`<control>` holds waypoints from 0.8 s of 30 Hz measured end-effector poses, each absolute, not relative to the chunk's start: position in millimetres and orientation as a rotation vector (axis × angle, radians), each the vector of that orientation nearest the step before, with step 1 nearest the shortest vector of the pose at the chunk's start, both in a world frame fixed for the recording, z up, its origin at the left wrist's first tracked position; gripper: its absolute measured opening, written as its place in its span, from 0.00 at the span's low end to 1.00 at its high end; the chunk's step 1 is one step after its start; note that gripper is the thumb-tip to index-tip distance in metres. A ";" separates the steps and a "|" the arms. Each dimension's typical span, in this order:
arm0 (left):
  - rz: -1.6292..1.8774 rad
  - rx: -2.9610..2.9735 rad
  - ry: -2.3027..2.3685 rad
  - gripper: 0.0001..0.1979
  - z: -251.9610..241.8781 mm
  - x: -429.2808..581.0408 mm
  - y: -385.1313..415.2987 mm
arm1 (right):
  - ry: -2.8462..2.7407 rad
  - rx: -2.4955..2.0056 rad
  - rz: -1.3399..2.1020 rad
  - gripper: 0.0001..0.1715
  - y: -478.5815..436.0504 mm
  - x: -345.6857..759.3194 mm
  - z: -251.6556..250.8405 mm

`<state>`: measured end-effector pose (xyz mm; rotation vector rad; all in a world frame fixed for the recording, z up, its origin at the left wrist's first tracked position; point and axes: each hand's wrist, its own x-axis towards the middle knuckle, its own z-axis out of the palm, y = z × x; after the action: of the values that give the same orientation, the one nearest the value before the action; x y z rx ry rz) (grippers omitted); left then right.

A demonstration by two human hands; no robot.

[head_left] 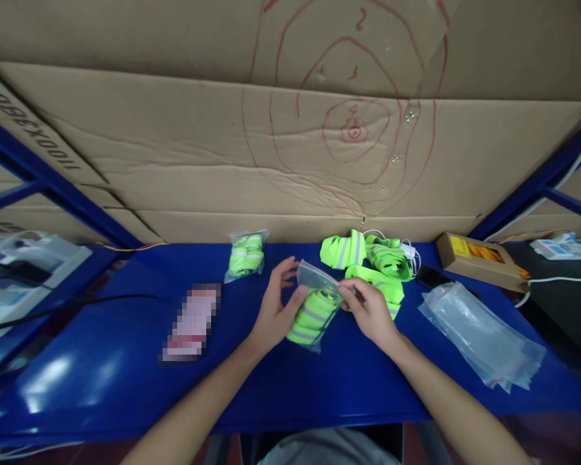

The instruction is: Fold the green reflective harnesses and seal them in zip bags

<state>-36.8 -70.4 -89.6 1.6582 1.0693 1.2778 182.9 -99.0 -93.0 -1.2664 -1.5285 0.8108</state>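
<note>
Clear plastic is filling the space between your hands: your right hand [368, 310] is pinching the bag [314, 274] by its upper right corner, thumb against fingers. Your left hand [275, 310] is flanking its left side, thumb lying on the film and fingers standing apart from it; whether they are pressing from behind is staying hidden. The bag is leaning over the middle of the desk [348, 387], a green strap [312, 316] lying rolled inside; whether its bottom is resting on the desk, you cannot tell. It is probably weighing little, the film being limp and slippery, the roll soft and hardly fragile; the mouth's corners are likely offering the best hold. Farther out, your right hand is partly covering the loose straps [341, 250] towards the back edge. Near the right edge, flat bags [484, 336] are overlapping a dark object [433, 276]; towards the left, a pixelated rectangle [193, 323] is remaining unreadable.
</note>
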 end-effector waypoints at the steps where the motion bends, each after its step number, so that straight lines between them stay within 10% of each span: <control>1: 1.202 1.723 1.060 0.38 -91.8 -36.1 -72.7 | -1.503 -1.275 0.780 0.16 -97.4 185.0 -92.8; 4: 1.004 1.888 1.056 0.52 -102.2 -34.3 -77.9 | -1.446 -1.259 0.752 0.18 -92.2 191.2 -91.6; 24: 0.925 2.494 1.236 0.20 -122.5 -28.8 -70.1 | -2.278 -1.649 -0.022 0.26 -28.1 193.6 -81.5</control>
<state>-28.8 -70.1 -122.5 2.4940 1.2362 0.9253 193.6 -28.1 -81.5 -1.6491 -2.2776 -0.0220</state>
